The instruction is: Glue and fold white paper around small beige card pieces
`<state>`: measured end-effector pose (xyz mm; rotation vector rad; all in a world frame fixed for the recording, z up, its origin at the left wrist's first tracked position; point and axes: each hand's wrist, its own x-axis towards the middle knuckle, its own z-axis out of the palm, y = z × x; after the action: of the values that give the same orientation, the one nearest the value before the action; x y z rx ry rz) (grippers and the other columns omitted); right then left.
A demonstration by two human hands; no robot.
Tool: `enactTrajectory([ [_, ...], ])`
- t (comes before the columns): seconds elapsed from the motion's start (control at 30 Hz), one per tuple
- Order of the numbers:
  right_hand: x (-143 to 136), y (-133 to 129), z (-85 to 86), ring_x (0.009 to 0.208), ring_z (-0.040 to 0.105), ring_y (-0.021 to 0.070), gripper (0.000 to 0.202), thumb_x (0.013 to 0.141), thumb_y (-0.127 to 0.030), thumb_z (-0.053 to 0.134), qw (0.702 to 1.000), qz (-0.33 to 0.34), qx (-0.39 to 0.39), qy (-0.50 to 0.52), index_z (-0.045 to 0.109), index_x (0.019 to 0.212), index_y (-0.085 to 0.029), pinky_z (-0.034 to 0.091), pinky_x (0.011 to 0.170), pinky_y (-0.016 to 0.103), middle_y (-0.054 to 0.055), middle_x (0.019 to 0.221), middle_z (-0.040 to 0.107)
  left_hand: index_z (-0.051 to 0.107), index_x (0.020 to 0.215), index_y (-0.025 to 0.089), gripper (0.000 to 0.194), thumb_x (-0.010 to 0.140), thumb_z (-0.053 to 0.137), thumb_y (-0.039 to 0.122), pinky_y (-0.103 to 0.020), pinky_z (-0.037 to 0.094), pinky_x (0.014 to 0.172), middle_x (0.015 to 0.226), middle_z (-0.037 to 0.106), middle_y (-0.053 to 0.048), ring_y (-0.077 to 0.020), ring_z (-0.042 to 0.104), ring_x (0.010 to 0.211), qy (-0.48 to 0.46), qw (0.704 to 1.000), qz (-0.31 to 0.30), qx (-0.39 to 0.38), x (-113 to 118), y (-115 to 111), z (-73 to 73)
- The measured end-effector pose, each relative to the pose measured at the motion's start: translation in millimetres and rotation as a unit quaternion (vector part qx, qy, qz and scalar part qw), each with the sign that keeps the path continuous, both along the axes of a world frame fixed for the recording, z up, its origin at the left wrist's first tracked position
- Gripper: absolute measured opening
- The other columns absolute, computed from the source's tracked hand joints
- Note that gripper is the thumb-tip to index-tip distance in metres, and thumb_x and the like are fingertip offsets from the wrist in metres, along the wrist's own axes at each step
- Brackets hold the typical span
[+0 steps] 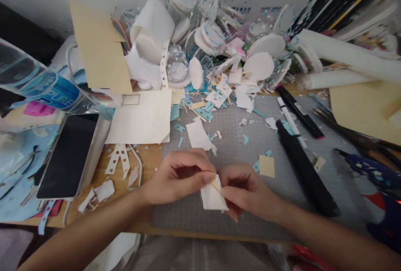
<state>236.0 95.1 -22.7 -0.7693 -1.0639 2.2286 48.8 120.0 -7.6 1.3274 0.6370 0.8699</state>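
Note:
My left hand [184, 177] pinches the top edge of a small white piece of paper [213, 199] between thumb and fingers. From the other side my right hand [246, 191] grips the same piece, with its thumb on the right edge. A narrow cream strip shows along the paper's top, between the two thumbs. Both hands are above the grey cutting mat [184, 219]. Just beyond them lies a torn white paper piece [198, 134]. A cream paper square [266, 166] rests to the right of my right hand.
Left stand a water bottle [46, 83], a phone [70, 154] and a cream sheet [140, 120]. White discs [260, 65] and small smiling paper figures [219, 95] crowd the back. Black markers [303, 170], a white pen [291, 120] and a dark blue tool [372, 170] lie right.

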Motion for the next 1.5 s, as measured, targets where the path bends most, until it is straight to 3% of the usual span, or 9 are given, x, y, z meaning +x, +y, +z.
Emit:
enactTrajectory([
  [0.3,-2.2,3.4,4.8,0.04,0.04,0.0042,0.024,0.079,-0.021,0.06,0.992,-0.063,0.097,-0.044,0.05,0.056,-0.019,0.029,0.038,0.015,-0.006,0.046,0.048,0.073,0.08,0.015,0.014,0.089,0.066,0.023,-0.022,0.045,0.062,0.073,0.064,-0.004,-0.0112,0.056,0.067,0.039,0.999,0.031,0.02,0.8,-0.5,-3.9],
  [0.47,-0.7,5.0,6.8,0.041,0.04,0.0052,0.026,0.079,-0.021,0.061,0.983,-0.105,0.136,-0.059,0.052,0.055,-0.019,0.029,0.039,0.017,-0.005,0.046,0.048,0.069,0.081,0.015,0.026,0.094,0.062,0.037,-0.021,0.041,0.061,0.074,0.06,-0.001,-0.0102,0.051,0.066,0.028,0.998,0.013,-0.05,0.9,-2.1,-8.2],
  [0.67,0.1,3.0,1.8,0.04,0.038,0.0057,0.03,0.083,-0.023,0.059,0.979,-0.136,0.146,-0.052,0.049,0.055,-0.02,0.028,0.039,0.018,-0.005,0.046,0.048,0.063,0.084,0.015,0.05,0.098,0.042,0.058,-0.026,0.043,0.068,0.077,0.055,-0.002,-0.0139,0.052,0.072,-0.001,0.992,-0.031,-0.121,-3.7,-2.8,-15.4],
  [0.77,-0.2,2.7,1.4,0.041,0.039,0.0055,0.028,0.084,-0.021,0.058,0.979,-0.136,0.143,-0.049,0.051,0.057,-0.019,0.028,0.039,0.017,-0.005,0.047,0.049,0.062,0.08,0.014,0.042,0.092,0.058,0.055,-0.023,0.041,0.062,0.074,0.053,-0.001,-0.0121,0.049,0.068,-0.006,0.992,-0.046,-0.119,-2.7,-2.4,-12.5],
  [0.87,-0.6,2.6,2.7,0.042,0.039,0.005,0.028,0.084,-0.019,0.059,0.981,-0.129,0.14,-0.044,0.052,0.057,-0.019,0.027,0.04,0.017,-0.006,0.048,0.048,0.061,0.075,0.013,0.03,0.087,0.07,0.04,-0.02,0.038,0.058,0.071,0.051,0.001,-0.0096,0.047,0.064,-0.007,0.991,-0.065,-0.119,0.3,-2.5,-6.3],
  [1.1,2.4,0.5,-4.9,0.047,0.041,0.0055,0.028,0.094,-0.034,0.052,0.99,-0.103,0.1,0.008,0.058,0.072,-0.018,0.032,0.045,0.017,-0.005,0.056,0.052,0.065,0.075,0.013,0.026,0.089,0.068,0.035,-0.02,0.044,0.057,0.07,0.055,0.0,-0.0097,0.051,0.061,-0.015,0.984,-0.07,-0.16,-1.7,-0.8,0.5],
  [1.27,1.8,-0.2,-4.4,0.049,0.043,0.0052,0.015,0.09,-0.026,0.058,0.994,-0.066,0.075,0.036,0.06,0.077,-0.018,0.034,0.046,0.017,-0.005,0.06,0.054,0.066,0.074,0.013,0.027,0.088,0.069,0.035,-0.02,0.045,0.056,0.07,0.057,-0.001,-0.0098,0.052,0.061,-0.021,0.983,-0.073,-0.168,-2.8,-1.0,0.1],
  [1.5,-0.1,-0.1,-0.8,0.048,0.045,0.0044,0.014,0.087,-0.022,0.057,0.996,-0.035,0.058,0.06,0.06,0.074,-0.017,0.035,0.045,0.016,-0.004,0.061,0.055,0.065,0.074,0.013,0.026,0.089,0.068,0.034,-0.021,0.043,0.056,0.069,0.057,-0.002,-0.0104,0.053,0.061,-0.026,0.984,-0.081,-0.16,-2.1,-2.0,0.5],
])
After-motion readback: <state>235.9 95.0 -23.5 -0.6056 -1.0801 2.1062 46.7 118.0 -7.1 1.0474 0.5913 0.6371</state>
